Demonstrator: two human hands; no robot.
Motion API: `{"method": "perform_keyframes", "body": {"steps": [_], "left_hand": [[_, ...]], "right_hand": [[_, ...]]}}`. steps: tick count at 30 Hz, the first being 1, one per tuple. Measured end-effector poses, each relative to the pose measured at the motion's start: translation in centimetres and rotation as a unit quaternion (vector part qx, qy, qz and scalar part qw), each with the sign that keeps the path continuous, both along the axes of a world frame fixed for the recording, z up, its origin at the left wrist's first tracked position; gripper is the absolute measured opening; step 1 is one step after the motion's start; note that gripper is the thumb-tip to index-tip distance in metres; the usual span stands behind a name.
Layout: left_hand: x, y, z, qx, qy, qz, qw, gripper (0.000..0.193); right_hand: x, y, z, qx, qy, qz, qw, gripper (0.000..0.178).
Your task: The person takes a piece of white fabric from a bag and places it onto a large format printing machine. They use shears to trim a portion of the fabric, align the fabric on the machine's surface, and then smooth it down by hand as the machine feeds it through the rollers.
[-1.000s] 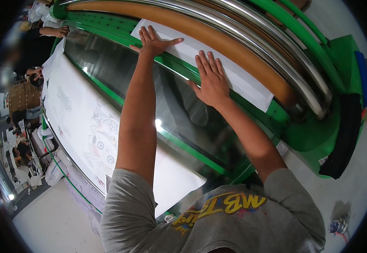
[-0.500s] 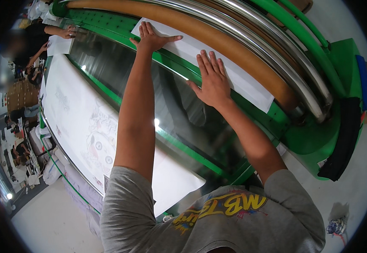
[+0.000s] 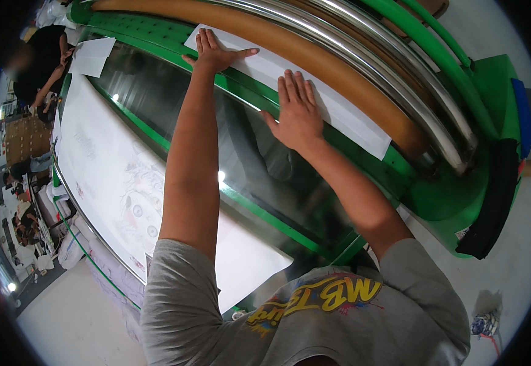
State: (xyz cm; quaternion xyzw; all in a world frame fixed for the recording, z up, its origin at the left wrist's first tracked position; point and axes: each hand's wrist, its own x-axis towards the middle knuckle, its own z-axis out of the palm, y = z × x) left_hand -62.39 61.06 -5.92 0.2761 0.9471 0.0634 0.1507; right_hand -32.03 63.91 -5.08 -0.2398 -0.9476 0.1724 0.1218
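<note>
My left hand [image 3: 212,59] lies with fingers spread on a white sheet [image 3: 354,127], near its far left end. Farther right, my right hand [image 3: 299,116] presses palm down along the near edge of the same sheet, fingers stretched out and thumb apart. The sheet is a long strip along a green machine bed [image 3: 265,97], its far side against a brown roller [image 3: 339,76]. Below my arms, a large white sheet with faint printed drawings [image 3: 110,165] slopes over the machine's near side; my left arm covers part of it.
At the far left, a person in black [image 3: 41,61] stands by a smaller white sheet [image 3: 93,57] on the machine's end. Shiny metal rollers [image 3: 393,67] run behind the brown one. A dark glossy panel [image 3: 247,155] lies beneath my forearms. A green end housing [image 3: 448,213] stands at right.
The other person's hand has drawn back left from the machine's end, and more of the small white sheet there now shows. My hands stay almost in place on the strip.
</note>
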Motion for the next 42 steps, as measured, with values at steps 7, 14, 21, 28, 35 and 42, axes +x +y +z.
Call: {"method": "perform_keyframes", "body": {"steps": [7,14,21,28,35,42], "left_hand": [[0.1,0.8,0.7,-0.006,0.002,-0.019,1.0,0.186],[-0.1,-0.9,0.9,-0.016,0.002,-0.019,1.0,0.185],[-0.2,-0.2,1.1,-0.02,-0.005,-0.021,1.0,0.185],[-0.8,-0.9,0.5,-0.009,0.0,-0.013,1.0,0.185],[-0.8,-0.2,0.6,-0.02,0.004,-0.021,1.0,0.184],[-1.2,0.2,0.6,-0.016,-0.004,-0.019,1.0,0.185]], "right_hand": [[-4.9,0.7,-0.9,0.016,0.081,0.011,0.997,0.085],[-6.5,-0.1,2.8,-0.03,-0.083,0.029,0.996,0.087],[-8.0,0.6,-1.4,0.038,0.007,0.016,0.999,0.088],[-8.3,-0.4,-1.3,0.016,0.012,0.016,1.0,0.096],[-8.3,0.1,-1.2,0.015,0.0,0.018,1.0,0.101],[-8.5,0.2,-1.1,0.011,-0.004,0.016,1.0,0.103]]}}
